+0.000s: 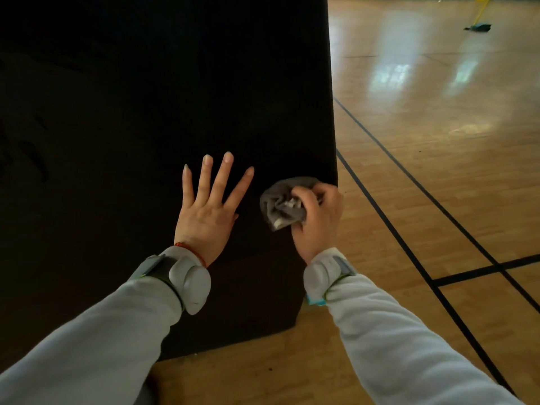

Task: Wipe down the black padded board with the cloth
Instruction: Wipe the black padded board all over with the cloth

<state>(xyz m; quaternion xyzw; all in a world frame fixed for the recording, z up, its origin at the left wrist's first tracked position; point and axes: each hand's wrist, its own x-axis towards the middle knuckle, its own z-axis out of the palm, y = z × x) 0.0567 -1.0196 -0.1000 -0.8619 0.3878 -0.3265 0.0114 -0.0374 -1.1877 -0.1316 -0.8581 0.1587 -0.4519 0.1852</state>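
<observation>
The black padded board stands on the wooden floor, directly in front of both hands, and its right edge runs just beside the right hand. The left hand lies flat on the board with the fingers straight and spread, and it holds nothing. The right hand is closed around the grey cloth, which is bunched into a ball and pressed on the board, between the two hands and near that edge.

To do this step well, I think the cloth should be opened a little, so that more of it touches the surface. Then it can be moved in long overlapping strokes from the edge towards the left hand. The left hand should press steadily, because a standing board may tip or slide. The padding looks soft, so moderate pressure is probably enough.

A small white tag shows in the folds of the cloth, but no writing on it can be read. I see no brand on the board.
</observation>
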